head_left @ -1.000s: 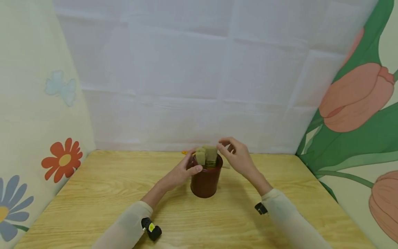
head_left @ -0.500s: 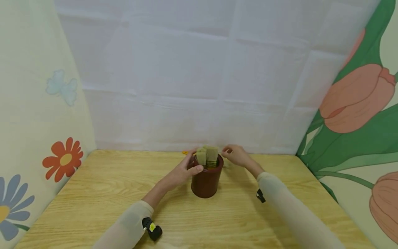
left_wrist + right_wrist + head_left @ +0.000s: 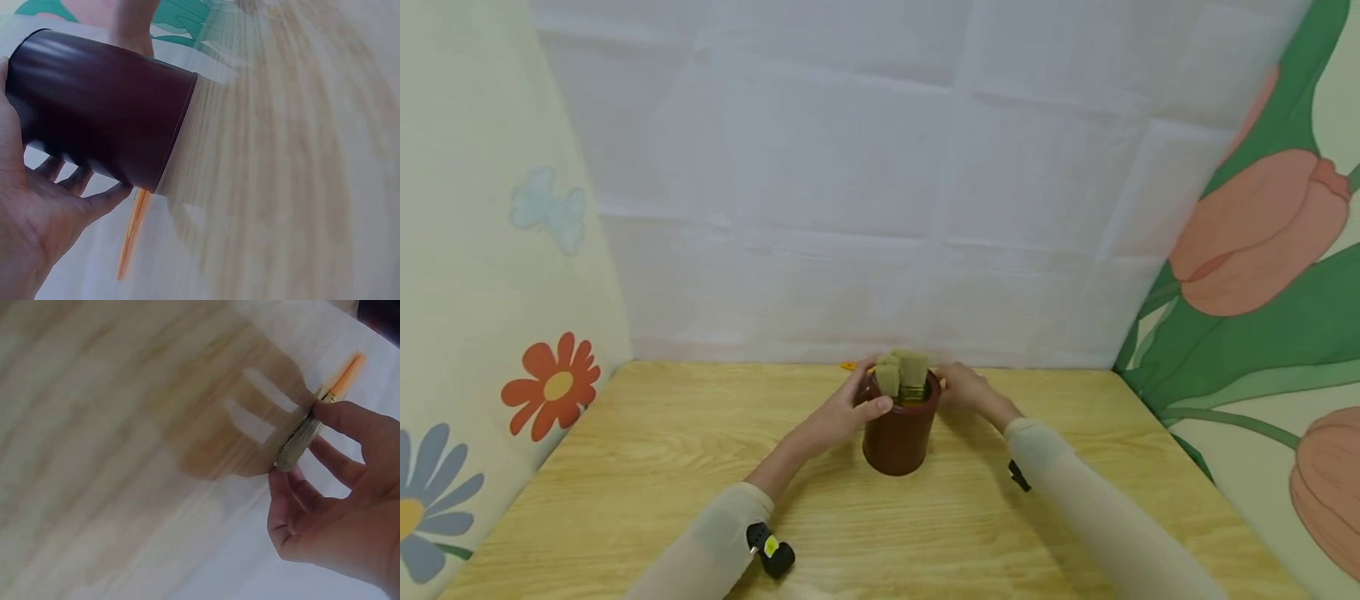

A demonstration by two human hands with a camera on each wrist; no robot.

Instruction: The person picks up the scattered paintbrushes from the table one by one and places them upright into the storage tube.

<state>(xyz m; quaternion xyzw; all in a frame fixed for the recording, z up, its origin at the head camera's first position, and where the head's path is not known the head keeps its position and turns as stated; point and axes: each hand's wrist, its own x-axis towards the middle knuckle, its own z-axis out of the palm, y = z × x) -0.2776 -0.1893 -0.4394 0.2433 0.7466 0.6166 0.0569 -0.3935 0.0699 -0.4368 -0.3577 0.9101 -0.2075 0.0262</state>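
Note:
A dark reddish-brown cylindrical holder [image 3: 897, 442] stands on the table with several paintbrushes [image 3: 913, 369] in it, bristles up. My left hand [image 3: 831, 423] grips it from the left, thumb at the rim and fingers round the far side. Behind the holder, my right hand [image 3: 967, 392] reaches down to a paintbrush [image 3: 300, 442] with an orange handle. In the right wrist view thumb and fingers pinch it around its bristle end. The holder hides most of this brush from the head view, where only its orange handle tip [image 3: 847, 366] shows at the left.
The wood-grain table [image 3: 700, 450] ends at a white cloth backdrop [image 3: 820, 208]. Flower-printed panels stand at the left [image 3: 467, 250] and right [image 3: 1240, 350]. Black camera mounts hang at the left wrist [image 3: 771, 552] and right wrist [image 3: 1019, 476].
My right hand has moved down behind the holder, from beside the upright bristles to the paintbrush lying on the table. The left hand has kept its grip on the holder.

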